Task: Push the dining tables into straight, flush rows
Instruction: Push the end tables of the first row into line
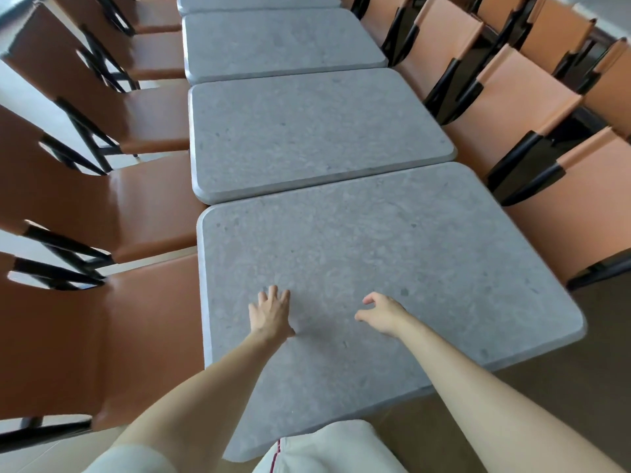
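A row of grey stone-look dining tables runs away from me. The nearest table (392, 268) lies right in front of me, its far edge close against the second table (317, 131). A third table (280, 42) and a fourth table (256, 0) follow behind. My left hand (270, 314) rests flat on the nearest tabletop with fingers spread. My right hand (382, 314) hovers just over the same top, fingers loosely curled and holding nothing.
Brown leather chairs (143, 206) with black frames line the left side, seats tucked near the tables. Lighter tan chairs (512, 107) line the right side. A brown floor (580, 387) shows at the lower right.
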`<state>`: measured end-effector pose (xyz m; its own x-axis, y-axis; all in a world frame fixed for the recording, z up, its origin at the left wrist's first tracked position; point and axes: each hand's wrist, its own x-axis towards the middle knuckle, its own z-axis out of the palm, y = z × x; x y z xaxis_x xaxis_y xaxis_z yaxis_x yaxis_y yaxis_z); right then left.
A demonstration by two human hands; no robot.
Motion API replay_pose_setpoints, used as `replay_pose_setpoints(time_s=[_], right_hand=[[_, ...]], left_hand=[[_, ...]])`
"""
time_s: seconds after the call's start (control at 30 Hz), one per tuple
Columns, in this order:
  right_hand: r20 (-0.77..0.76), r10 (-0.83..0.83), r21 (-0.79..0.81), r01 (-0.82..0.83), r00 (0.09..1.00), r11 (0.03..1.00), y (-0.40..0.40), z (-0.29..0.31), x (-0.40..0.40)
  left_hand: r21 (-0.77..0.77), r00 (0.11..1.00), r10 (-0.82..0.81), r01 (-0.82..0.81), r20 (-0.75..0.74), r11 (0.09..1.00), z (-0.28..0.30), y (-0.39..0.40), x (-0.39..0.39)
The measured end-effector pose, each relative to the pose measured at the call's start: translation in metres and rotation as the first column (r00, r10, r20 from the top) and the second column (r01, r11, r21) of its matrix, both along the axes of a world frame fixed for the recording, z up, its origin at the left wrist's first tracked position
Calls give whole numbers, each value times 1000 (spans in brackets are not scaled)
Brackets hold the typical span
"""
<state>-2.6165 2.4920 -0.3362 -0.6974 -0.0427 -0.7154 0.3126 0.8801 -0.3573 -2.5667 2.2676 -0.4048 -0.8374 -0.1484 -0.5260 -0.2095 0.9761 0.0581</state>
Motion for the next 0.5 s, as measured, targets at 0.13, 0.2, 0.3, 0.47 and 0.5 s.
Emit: replay_pose_setpoints(time_s=[0.13, 0.2, 0.3, 0.47, 0.5], right_hand=[[11, 14, -14, -14, 1000, 1000, -1, -4, -11], [7, 18, -22, -18, 1000, 1000, 7, -6, -15], [26, 32, -14, -31, 999, 999, 34, -13, -21], [40, 2, 42, -4, 999, 999, 111, -26, -39], [39, -1, 50, -1, 999, 999, 130, -27, -44]], left_hand=[[32, 998, -7, 9, -62, 999, 5, 5, -13], [63, 996, -26, 31, -80, 998, 8, 17, -20], [109, 997, -49, 55, -54, 993, 8, 46, -26], [216, 991, -133, 132, -10, 967, -2, 120, -32], [224, 990, -135, 138, -32, 965, -3, 139, -37]])
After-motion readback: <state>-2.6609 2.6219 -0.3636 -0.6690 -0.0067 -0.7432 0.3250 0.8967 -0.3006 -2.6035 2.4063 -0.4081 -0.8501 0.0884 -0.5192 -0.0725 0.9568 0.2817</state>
